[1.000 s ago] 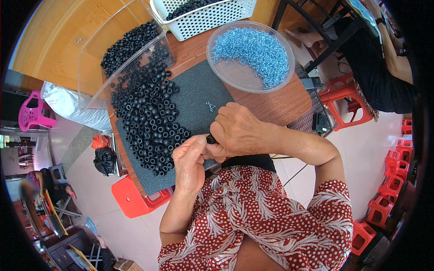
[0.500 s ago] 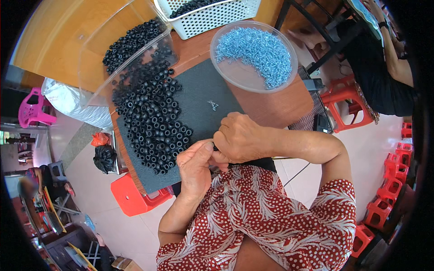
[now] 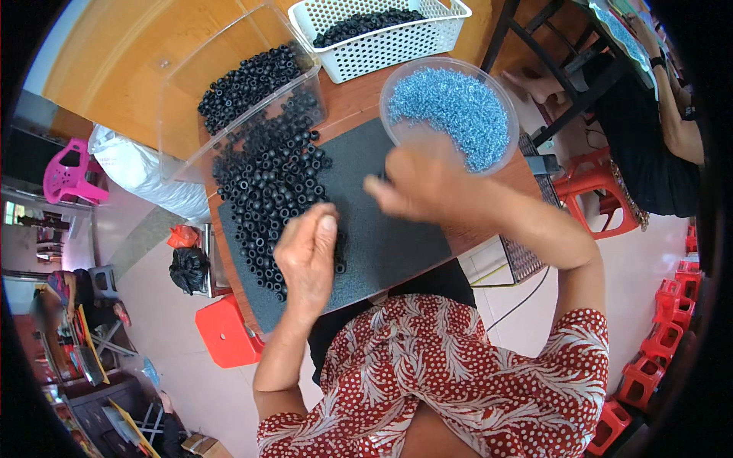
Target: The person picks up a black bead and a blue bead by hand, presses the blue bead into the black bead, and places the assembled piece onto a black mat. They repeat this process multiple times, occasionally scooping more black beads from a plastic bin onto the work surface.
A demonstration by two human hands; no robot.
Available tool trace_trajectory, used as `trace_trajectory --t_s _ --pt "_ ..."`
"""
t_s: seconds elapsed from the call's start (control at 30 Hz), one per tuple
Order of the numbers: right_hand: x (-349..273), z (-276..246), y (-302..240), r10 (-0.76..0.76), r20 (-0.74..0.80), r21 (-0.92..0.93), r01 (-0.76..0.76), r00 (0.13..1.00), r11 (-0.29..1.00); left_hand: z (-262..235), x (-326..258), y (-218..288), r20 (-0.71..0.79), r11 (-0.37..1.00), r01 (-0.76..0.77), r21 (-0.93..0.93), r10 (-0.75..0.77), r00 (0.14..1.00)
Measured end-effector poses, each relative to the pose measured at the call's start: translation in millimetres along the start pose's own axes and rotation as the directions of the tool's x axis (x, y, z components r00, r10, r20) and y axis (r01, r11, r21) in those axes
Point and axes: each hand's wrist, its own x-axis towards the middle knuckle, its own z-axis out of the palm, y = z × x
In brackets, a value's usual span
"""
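My left hand (image 3: 307, 256) rests at the right edge of a loose heap of small black ring-shaped pieces (image 3: 267, 191). Its thumb presses against curled fingers, and anything inside them is hidden. Smeared by motion, my right hand (image 3: 429, 182) hovers over the dark mat (image 3: 382, 259). Its thumb points left, and its knuckles are close to a round clear plastic tray (image 3: 510, 145). Many tiny shiny blue pieces (image 3: 450, 103) lie in that tray. Whether the right hand holds anything cannot be made out.
A clear plastic box (image 3: 187, 72) lies tipped behind the heap, with more black pieces inside. Behind it stands a white perforated basket (image 3: 397, 57). Red stools (image 3: 225, 336) stand around the table. At the far right sits another person, an arm (image 3: 679, 130) showing.
My hands, together near the mat's front edge before, have come apart. The left went forward and left to the black heap; the right moved forward toward the round tray. The view shifted slightly.
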Motion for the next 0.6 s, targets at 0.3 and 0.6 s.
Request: trace_trajectory --t_s 0.3,0.6 --pt "62.0 43.4 171.4 0.639 0.060 -0.126 -0.629 0.767 0.767 -6.9 84.2 -31.5 0.130 0.757 -0.460 0.465 0.455 0.881" --pt "46.3 52.8 92.7 0.305 -0.158 0.124 -0.288 0.939 0.950 0.7 82.4 -38.0 0.393 0.640 -0.585 0.498 0.435 0.810"
